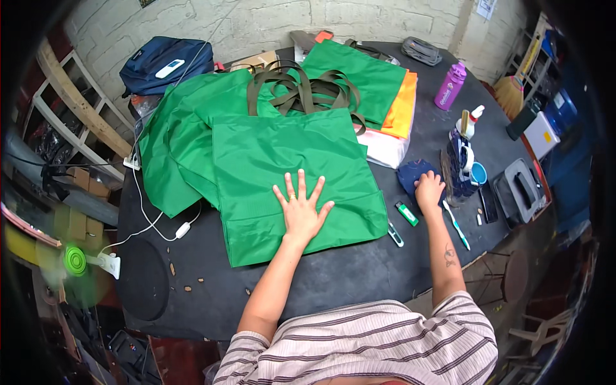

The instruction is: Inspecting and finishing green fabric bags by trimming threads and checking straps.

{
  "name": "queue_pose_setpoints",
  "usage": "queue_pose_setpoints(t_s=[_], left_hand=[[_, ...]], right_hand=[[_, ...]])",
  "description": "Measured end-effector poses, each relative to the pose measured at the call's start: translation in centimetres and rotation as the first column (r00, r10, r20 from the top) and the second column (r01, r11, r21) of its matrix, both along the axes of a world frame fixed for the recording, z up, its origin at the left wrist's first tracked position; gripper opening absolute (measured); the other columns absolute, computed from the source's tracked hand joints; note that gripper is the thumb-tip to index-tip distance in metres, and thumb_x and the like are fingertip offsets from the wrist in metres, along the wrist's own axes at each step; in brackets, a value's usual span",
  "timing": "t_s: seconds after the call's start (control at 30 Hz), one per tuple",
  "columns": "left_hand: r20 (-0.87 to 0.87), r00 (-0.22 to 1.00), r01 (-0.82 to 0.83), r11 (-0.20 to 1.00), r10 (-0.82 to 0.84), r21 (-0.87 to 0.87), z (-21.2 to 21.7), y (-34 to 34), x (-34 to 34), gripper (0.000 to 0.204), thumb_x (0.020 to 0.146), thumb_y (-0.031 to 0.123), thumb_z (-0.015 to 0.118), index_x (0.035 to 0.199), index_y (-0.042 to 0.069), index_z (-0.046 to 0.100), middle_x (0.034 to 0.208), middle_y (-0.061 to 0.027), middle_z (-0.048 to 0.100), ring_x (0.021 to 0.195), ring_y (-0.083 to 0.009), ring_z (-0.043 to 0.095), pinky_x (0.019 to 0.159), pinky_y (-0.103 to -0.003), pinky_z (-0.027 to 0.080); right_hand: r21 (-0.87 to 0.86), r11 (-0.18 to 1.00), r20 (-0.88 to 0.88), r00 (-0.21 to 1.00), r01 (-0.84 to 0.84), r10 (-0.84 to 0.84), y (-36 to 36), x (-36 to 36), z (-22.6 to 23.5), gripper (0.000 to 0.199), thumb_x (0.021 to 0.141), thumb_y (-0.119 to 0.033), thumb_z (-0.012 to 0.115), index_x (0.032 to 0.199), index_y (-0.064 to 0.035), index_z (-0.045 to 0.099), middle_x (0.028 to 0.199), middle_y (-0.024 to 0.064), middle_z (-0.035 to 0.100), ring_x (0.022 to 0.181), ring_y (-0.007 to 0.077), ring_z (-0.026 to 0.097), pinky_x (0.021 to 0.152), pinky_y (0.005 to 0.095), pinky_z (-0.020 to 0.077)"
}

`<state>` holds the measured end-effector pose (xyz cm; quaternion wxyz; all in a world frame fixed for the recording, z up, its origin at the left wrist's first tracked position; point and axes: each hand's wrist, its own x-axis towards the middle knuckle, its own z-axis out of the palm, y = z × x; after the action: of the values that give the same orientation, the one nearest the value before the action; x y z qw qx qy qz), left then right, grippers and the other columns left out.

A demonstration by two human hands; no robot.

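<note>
The green bag (256, 160) is being supported, flat, by the dark table (321, 289) at its near middle, with more green fabric (170, 151) being overlapped at its left. Its surface is being pressed by the left hand (301, 212), whose fingers are being spread wide, nothing being gripped. To the right, the dark blue cloth item (409, 173) is being touched by the right hand (428, 190), whose fingers are being bent; whether it is being grasped or merely covered cannot be told.

From its thin folds and sheen, the bag is being judged light, limp and somewhat slippery, hardly fragile but easily creased. For lifting, the dark olive handles (308, 96) at the far edge are being favoured as the hold; for shifting it flat, two corners or an open palm are being preferred, since a single pinch would likely bunch it.

No printing is being shown on the bag's visible face. Pale lettering is being carried by the purple bottle (450, 88) at the far right, and a printed sheet (486, 8) is being displayed on the wall, too small to be read.
</note>
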<state>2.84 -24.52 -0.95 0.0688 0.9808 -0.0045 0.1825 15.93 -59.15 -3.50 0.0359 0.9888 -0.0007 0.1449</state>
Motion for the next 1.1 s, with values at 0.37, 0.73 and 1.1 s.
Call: queue_pose_setpoints(t_s=[0.37, 0.73, 1.1], left_hand=[[-0.026, 1.000, -0.007, 0.999, 0.006, -0.038, -0.1, 0.1, -0.1, 0.062, 0.091, 0.062, 0.042, 0.145, 0.033, 0.037, 0.156, -0.0183, 0.015, 0.142, -0.0472, 0.006, 0.106, -0.072, 0.001], [0.008, 1.000, -0.010, 0.992, 0.011, -0.125, -0.4, -0.1, 0.1, 0.061, 0.088, 0.063, 0.044, 0.141, 0.033, 0.043, 0.156, -0.0142, 0.016, 0.138, -0.0564, -0.001, 0.103, -0.075, -0.003], [-0.044, 0.998, -0.053, 0.991, 0.048, -0.125, -0.9, 0.2, 0.0, 0.059, 0.089, 0.063, 0.042, 0.135, 0.028, 0.052, 0.154, -0.0177, 0.020, 0.137, -0.0569, 0.005, 0.104, -0.074, -0.001]], right_hand=[[0.238, 0.966, 0.110, 0.991, -0.100, 0.076, -1.3, -0.5, -0.8, 0.058, 0.073, -0.017, 0.075, 0.123, -0.0016, 0.051, 0.111, 0.0190, 0.057, 0.102, 0.0387, 0.053, 0.089, 0.0431, 0.0446], [0.583, 0.498, 0.405, 0.761, -0.642, 0.507, 17.4, 0.4, 8.7, 0.053, 0.082, -0.002, 0.054, 0.133, -0.0085, 0.047, 0.124, 0.0209, 0.055, 0.110, 0.0382, 0.055, 0.095, 0.0439, 0.0431], [0.054, 0.859, 0.083, 0.859, -0.510, 0.505, 33.9, 4.6, 3.7, 0.057, 0.084, -0.035, 0.053, 0.130, -0.0025, 0.050, 0.122, 0.0136, 0.051, 0.113, 0.0319, 0.046, 0.091, 0.0540, 0.0361]])
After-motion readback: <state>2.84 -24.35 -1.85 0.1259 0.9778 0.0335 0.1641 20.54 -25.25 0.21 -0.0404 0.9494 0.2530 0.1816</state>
